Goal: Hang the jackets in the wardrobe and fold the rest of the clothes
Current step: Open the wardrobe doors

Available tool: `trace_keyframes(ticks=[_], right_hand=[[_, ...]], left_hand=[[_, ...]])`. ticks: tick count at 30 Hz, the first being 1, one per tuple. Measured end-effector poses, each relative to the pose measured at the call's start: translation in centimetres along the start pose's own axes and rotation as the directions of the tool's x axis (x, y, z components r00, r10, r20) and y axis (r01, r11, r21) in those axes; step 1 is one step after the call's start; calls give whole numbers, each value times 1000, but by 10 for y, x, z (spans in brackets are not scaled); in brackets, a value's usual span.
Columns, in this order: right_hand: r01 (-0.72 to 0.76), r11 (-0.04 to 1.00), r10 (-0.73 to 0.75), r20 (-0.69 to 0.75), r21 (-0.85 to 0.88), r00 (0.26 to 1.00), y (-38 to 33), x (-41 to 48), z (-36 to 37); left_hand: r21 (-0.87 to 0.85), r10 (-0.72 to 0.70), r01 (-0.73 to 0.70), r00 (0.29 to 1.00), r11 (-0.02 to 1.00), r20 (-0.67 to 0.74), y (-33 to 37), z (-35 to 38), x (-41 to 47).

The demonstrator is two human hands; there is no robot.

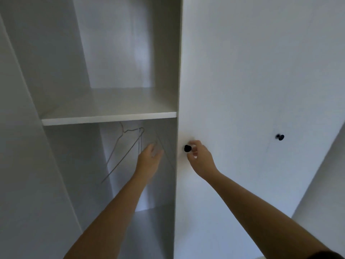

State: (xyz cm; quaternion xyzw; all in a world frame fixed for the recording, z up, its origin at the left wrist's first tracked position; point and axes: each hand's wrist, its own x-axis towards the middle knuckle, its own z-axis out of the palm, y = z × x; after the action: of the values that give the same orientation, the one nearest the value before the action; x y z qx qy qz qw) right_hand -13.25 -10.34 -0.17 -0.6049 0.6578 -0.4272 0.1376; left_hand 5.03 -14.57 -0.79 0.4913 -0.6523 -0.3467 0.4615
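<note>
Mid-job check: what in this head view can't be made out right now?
Head view:
- The rail under the shelf: hidden behind its front edge.
- The wire hangers: thin and faint, some behind the left hand; count unclear.
- The right hand at the black knob: motion blur; gripping or only touching, cannot tell.
- The wardrobe floor: cut off by the bottom edge.
- The jackets and other clothes: out of frame.

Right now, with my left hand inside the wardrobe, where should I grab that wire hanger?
Pinch the wire hanger at its neck, just under the hook, where both shoulder wires meet and it is stiffest. It hangs below the shelf with its long bar slanting down left, so bring your open left hand up from the right front; your right hand is pinching the black knob.
</note>
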Motion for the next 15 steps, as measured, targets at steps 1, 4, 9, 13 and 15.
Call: trace_keyframes(ticks=[1,4,9,13,15], right_hand=[[0,1000,0,-7,4,1000,0,6,1],[63,998,-63,-8,29,998,2,14,1],[113,992,-115,39,57,993,1,12,-3],[99,992,-104,55,79,993,-1,-1,-13],[101,991,-107,58,91,993,-1,-13,-20]], left_hand=[[-51,11,-9,999,999,35,3,7,15],[-148,134,-111,979,983,155,16,22,47],[-157,263,-236,946,959,189,32,31,65],[-156,291,-263,937,952,195,33,28,59],[-152,300,-271,930,950,212,36,26,48]])
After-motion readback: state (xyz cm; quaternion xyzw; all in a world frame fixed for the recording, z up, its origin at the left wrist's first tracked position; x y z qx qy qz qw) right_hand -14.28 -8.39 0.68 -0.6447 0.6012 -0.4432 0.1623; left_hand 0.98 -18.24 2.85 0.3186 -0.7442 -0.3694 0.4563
